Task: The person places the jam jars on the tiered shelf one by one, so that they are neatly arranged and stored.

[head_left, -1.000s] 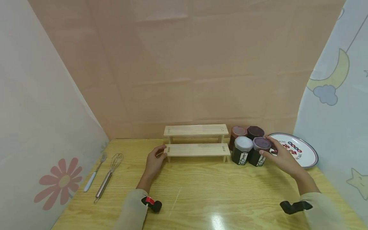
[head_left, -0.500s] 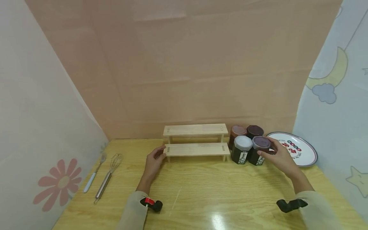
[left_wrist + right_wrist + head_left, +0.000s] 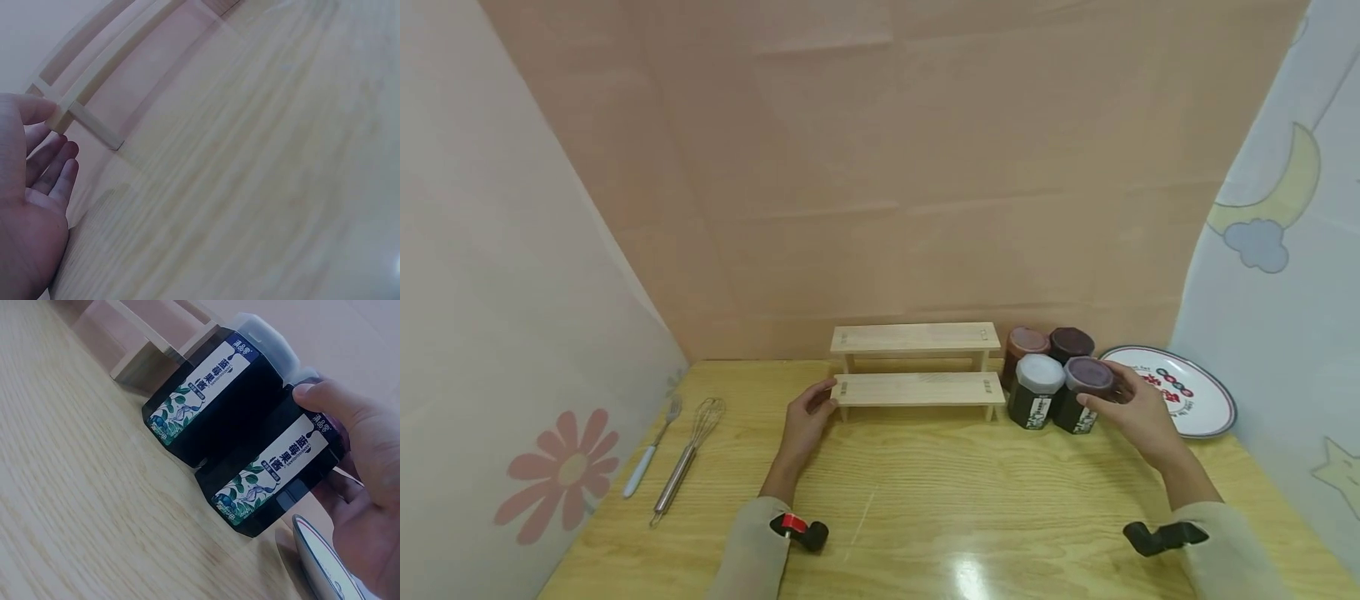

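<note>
A two-tier wooden shelf point(image 3: 917, 389) stands by the back wall. At its left end, my left hand point(image 3: 806, 423) pinches the lower board, thumb on top and fingers beneath in the left wrist view. My right hand point(image 3: 1144, 419) grips the front right jar point(image 3: 272, 469), a dark faceted jar with a purplish lid, thumb near its lid and fingers round its far side. Pressed close to its left is a similar dark jar point(image 3: 1035, 392) with a whitish lid. Behind them stand a reddish-brown jar point(image 3: 1027, 343) and a jar with a dark lid point(image 3: 1072, 342), partly hidden.
A white oval plate point(image 3: 1210, 408) with red print lies right of the jars, partly behind my right hand. On the left side of the wooden table point(image 3: 925, 500) lie a whisk point(image 3: 688, 458) and a fork point(image 3: 651, 450) with a pale handle. Papered walls enclose three sides.
My right hand has shifted slightly, its fingers now lower round the far side of the jar. The left hand keeps its hold on the shelf. The head view sways a little.
</note>
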The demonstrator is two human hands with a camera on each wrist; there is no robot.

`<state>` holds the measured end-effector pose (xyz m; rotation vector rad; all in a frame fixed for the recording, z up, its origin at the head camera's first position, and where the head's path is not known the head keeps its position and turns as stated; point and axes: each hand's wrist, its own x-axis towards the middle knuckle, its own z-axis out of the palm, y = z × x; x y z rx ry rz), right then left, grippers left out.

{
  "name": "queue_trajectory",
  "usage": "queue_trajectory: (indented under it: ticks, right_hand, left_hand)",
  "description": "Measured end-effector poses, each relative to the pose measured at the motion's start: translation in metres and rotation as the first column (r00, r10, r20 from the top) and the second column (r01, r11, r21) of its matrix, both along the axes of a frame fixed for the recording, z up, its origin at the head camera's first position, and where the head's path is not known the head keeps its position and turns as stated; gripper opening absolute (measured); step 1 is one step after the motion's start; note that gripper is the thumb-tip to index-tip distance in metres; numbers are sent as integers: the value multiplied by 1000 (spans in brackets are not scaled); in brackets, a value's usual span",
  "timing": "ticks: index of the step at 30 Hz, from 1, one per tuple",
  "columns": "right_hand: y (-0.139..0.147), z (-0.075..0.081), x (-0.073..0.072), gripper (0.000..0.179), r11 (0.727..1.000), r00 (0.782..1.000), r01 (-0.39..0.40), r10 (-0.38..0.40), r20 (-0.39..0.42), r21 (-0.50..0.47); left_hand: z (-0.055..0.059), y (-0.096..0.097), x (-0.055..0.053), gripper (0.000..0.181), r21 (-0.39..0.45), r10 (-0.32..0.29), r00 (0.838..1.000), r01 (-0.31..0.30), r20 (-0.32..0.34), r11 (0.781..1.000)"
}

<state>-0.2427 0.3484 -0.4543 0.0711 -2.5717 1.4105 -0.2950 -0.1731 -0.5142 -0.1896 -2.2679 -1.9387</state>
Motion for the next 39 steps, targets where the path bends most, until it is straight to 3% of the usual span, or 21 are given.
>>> queue_trajectory:
  ticks: [9, 16, 24, 32, 39]
  right_hand:
    - [7, -3, 7, 84, 999, 999, 41, -41, -2, 9]
    - [7, 6, 12, 84, 999, 999, 47, -47, -4, -7]
    - [9, 29, 19, 79, 998, 999, 36, -36, -7, -51]
    - [5, 60, 28, 80, 998, 998, 65, -65, -19, -17]
    - [0, 85, 27, 72, 995, 998, 68, -67, 6, -76]
  left_hand:
    - [1, 2, 2, 39, 16, -5, 1000, 5, 20, 1000]
    - [-1, 1, 1, 38, 9, -13, 1000, 13, 5, 1000]
    - [1, 1, 1, 38, 9, -15, 1000, 15, 4, 1000]
    - [1, 1, 0, 37, 13, -11, 1000, 11, 5, 1000]
    - [0, 1, 0, 38, 8, -5, 1000, 5, 13, 1000]
